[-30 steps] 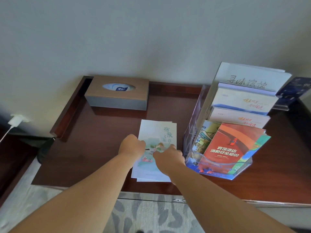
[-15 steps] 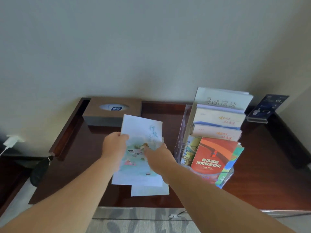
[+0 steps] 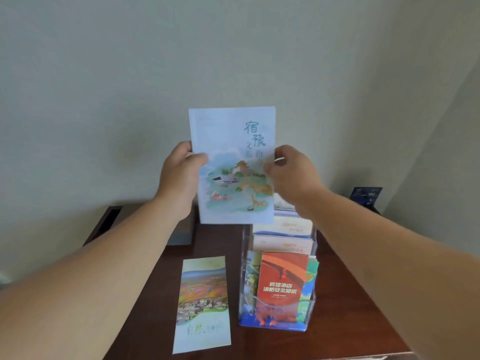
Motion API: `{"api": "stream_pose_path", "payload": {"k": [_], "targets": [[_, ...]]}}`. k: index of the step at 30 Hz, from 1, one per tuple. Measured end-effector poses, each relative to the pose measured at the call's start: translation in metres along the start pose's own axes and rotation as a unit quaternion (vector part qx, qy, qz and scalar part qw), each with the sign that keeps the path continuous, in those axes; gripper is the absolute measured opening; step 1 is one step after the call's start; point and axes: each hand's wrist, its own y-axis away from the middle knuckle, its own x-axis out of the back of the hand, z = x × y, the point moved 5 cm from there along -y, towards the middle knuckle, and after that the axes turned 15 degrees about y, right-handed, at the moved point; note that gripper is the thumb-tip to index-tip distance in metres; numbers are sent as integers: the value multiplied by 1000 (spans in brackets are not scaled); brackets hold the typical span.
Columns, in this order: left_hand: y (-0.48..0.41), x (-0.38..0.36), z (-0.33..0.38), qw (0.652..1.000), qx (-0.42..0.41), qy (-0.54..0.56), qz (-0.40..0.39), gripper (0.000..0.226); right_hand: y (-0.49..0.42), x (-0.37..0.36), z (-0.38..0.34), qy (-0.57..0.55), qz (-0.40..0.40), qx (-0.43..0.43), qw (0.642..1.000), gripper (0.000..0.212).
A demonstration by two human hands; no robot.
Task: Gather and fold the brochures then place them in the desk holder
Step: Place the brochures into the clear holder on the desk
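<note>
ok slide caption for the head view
Left hand and right hand hold a pale brochure by the desk holder; landscape brochure on desk.

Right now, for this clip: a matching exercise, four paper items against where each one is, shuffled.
1. pale blue illustrated brochure
2. long narrow landscape-photo leaflet
3. red-orange brochure
4. dark blue card

A. flat on the brown wooden desk
B. front pocket of the clear acrylic holder
C. far right, by the wall
D. held up by left hand and right hand

Pairs: 1-D, 2-A, 3-B, 4-C.
</note>
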Motion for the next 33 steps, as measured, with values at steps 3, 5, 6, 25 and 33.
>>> {"api": "stream_pose_path", "payload": {"k": [3,5,6,25,33], "targets": [[-2,-48,-4,999,-8,-6,-48,15,-11,42,17,4,29,-3,1000,8],[-2,-73,-10,998,-11,-16,-68,13,-18,61,29,15,43,-3,999,9],[-1,-82,-13,997,-11,-23,-72,13,-21,68,35,17,50,-2,999,10],[0,-72,-95,942,24,-332,-55,8,-26,36,123,205,-9,-60,977,15],[13,-69,-114,904,20,-426,-12,19,-16,21,134,227,-14,-71,971,38]]}}
